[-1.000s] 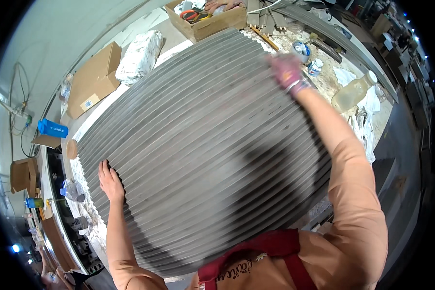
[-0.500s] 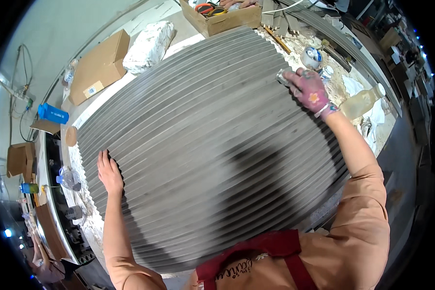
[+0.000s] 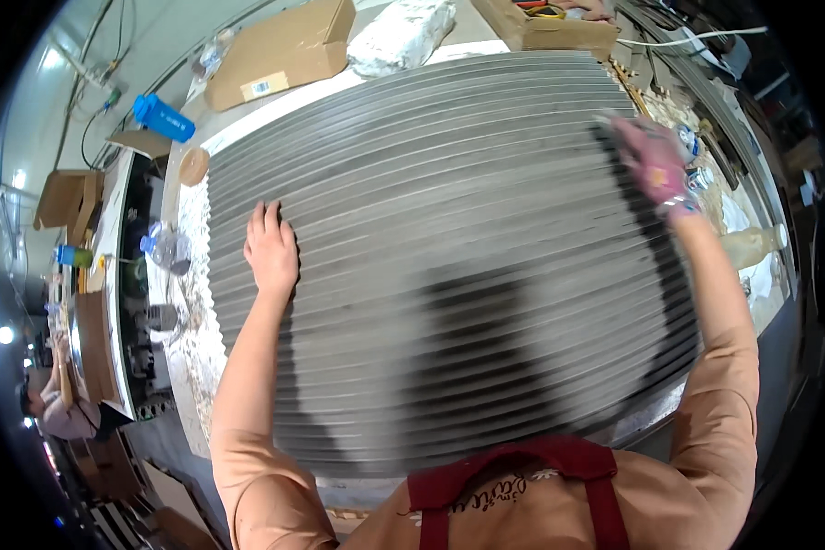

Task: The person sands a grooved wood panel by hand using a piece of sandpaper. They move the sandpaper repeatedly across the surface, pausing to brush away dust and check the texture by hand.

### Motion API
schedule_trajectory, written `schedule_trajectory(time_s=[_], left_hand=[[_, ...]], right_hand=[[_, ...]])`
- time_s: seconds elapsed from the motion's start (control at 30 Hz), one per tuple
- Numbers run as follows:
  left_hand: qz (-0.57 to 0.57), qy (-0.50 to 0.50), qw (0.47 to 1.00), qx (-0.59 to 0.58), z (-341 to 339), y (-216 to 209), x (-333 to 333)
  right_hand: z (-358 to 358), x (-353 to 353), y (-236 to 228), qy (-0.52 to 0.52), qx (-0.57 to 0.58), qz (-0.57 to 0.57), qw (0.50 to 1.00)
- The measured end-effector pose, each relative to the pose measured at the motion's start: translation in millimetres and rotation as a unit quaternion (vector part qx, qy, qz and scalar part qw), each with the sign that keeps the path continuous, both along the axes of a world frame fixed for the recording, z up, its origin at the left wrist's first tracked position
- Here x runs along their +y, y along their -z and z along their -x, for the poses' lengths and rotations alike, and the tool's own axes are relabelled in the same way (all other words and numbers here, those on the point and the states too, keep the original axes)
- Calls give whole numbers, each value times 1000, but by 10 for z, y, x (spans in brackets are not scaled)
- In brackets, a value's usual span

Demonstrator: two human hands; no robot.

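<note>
Head view: from where I stand, a grey ridged panel (image 3: 412, 220) lies across the table (image 3: 192, 390), covering most of it. On its left part rests the bare left hand (image 3: 272, 249), fingers extended and slightly parted, gripping nothing. Over the panel's far right part is the pink-gloved right hand (image 3: 653, 160) (yellowish patch on its back). A pale scrap (image 3: 608, 117) seems to show at its fingertips, but blur spoils that spot; I can't tell how closed those fingers are or whether they hold it. Beyond the panel sits a white bundle (image 3: 401, 37); right of it, a cardboard box (image 3: 559, 35).
</note>
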State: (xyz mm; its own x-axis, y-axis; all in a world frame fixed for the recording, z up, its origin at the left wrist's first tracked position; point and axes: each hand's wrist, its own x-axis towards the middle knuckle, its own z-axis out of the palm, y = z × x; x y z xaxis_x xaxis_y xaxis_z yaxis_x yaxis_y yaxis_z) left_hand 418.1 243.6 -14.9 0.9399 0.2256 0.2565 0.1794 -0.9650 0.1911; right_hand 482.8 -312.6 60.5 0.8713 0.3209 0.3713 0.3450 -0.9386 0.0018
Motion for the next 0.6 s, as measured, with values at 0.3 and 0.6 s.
schedule_trajectory(time_s=[0.3,0.6], left_hand=[[-16,43,997,56,-184,-137,221],[-38,-45,996,67,-75,21,452]], right_hand=[[198,3190,518,-152,332,-312,877],[-510,-692,393,292,38,94,951]])
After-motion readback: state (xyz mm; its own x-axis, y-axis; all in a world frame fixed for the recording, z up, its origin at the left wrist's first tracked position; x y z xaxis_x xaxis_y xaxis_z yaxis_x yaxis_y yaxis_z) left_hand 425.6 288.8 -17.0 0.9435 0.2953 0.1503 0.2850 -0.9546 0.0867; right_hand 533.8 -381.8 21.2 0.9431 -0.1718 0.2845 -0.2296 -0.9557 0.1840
